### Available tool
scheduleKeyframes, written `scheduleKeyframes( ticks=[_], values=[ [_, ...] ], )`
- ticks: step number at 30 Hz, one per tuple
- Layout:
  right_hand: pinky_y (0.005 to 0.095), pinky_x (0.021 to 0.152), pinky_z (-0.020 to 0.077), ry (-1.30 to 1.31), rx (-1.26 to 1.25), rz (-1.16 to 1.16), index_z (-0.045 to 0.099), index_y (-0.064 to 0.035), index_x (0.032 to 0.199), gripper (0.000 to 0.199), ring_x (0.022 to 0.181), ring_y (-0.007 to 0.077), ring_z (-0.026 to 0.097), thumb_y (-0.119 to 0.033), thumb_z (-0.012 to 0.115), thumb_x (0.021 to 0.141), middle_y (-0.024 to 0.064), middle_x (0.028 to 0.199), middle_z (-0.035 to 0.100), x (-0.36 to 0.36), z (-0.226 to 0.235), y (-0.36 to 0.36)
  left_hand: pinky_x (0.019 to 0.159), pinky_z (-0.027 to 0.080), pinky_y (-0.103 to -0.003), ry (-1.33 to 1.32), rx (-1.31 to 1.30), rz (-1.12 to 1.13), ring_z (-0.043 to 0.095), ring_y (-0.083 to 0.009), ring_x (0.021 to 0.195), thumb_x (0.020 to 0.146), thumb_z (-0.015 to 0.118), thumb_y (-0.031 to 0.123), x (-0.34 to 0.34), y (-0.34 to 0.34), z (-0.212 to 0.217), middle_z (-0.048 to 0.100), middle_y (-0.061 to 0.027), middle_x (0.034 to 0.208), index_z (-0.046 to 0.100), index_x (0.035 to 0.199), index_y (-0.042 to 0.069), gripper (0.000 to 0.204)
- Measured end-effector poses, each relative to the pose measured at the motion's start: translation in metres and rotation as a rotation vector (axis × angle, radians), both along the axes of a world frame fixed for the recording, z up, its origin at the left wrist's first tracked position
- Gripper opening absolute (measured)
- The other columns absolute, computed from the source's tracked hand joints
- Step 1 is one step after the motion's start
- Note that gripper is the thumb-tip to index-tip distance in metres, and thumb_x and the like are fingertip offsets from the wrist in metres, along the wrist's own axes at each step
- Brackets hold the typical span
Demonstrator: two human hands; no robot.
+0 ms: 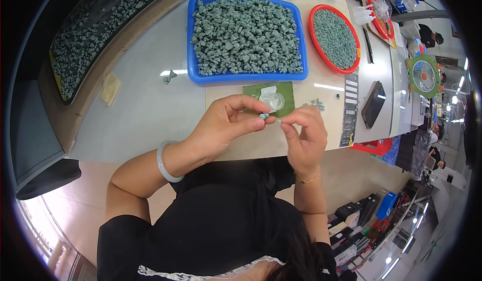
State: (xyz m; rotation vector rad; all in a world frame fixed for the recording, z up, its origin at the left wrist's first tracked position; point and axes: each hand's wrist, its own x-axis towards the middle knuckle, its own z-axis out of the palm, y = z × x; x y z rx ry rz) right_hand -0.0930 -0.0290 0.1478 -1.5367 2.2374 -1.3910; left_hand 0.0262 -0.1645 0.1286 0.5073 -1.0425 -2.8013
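Near the front edge of the table, my left hand [228,123] pinches a small grey-green stone [264,116] between thumb and fingers. Close to its right, my right hand [305,133] is closed in a pinch on a tiny pale piece [279,121], too small to name. The two sets of fingertips are a short gap apart. Just beyond them, a small clear round dish [275,100] sits on white paper over a green mat [287,91]. Loose small green chips [315,103] lie beside the mat, past my right hand.
A blue tray [192,77] heaped with green stones stands beyond the mat, with a red round tray [357,62] of finer chips to its right. A dark phone [374,104] lies at right. Far left is a dark tray [70,97] of stones; a yellow cloth [110,88] lies nearer.
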Motion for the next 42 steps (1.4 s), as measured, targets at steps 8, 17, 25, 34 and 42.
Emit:
scheduleKeyframes(
  ticks=[8, 17, 25, 34, 42],
  values=[
    [0.0286, 0.064, 0.0389, 0.084, -0.114, 0.015, 0.056, -0.0024, 0.077, 0.011, 0.071, 0.0202, 0.048, -0.006, 0.066, 0.072, 0.0068, 0.077, 0.053, 0.011, -0.001, -0.004, 0.081, 0.047, -0.027, 0.043, 0.011, -0.014, 0.059, -0.0155, 0.087, 0.078, 0.060, 0.002, -0.003, 0.006, 0.000, 0.059, -0.0087, 0.093, 0.055, 0.097, -0.002, 0.021],
    [0.0302, 0.061, 0.0395, 0.384, -0.096, 0.014, 0.058, -0.0055, 0.078, 0.013, 0.069, 0.0220, 0.048, -0.005, 0.066, 0.069, 0.0050, 0.075, 0.052, 0.012, -0.001, -0.006, 0.080, 0.047, -0.027, 0.004, -0.031, -0.025, 0.059, -0.0139, 0.086, 0.076, 0.061, -0.001, -0.001, 0.004, 0.002, 0.060, -0.0095, 0.094, 0.056, 0.097, -0.003, 0.022],
    [0.0299, 0.061, 0.0400, 0.413, -0.143, 0.204, 0.059, -0.0082, 0.081, 0.025, 0.070, 0.0216, 0.047, -0.001, 0.063, 0.057, 0.0038, 0.080, 0.053, -0.002, -0.009, -0.001, 0.077, 0.048, -0.024, -0.038, -0.108, -0.091, 0.060, -0.0131, 0.082, 0.077, 0.060, -0.003, 0.000, 0.004, 0.006, 0.061, -0.0087, 0.090, 0.059, 0.095, -0.003, 0.019],
    [0.0294, 0.067, 0.0397, 0.071, -0.336, -0.058, 0.048, -0.0010, 0.091, 0.013, 0.077, 0.0207, 0.048, -0.005, 0.055, 0.081, 0.0091, 0.085, 0.050, -0.001, -0.023, 0.035, 0.076, 0.048, -0.025, -0.066, -0.180, -0.025, 0.060, -0.0152, 0.085, 0.075, 0.061, -0.001, -0.012, 0.007, 0.024, 0.060, -0.0082, 0.092, 0.057, 0.097, -0.001, 0.022],
    [0.0206, 0.067, 0.0400, -0.061, 0.012, -0.570, 0.053, 0.0022, 0.091, 0.011, 0.073, 0.0097, 0.048, 0.000, 0.054, 0.080, 0.0056, 0.084, 0.052, -0.064, -0.008, 0.106, 0.083, 0.043, -0.026, -0.039, -0.603, 0.132, 0.056, -0.0175, 0.097, 0.078, 0.058, 0.002, -0.040, -0.037, 0.055, 0.056, -0.0090, 0.109, 0.053, 0.107, -0.001, 0.030]
  ],
)
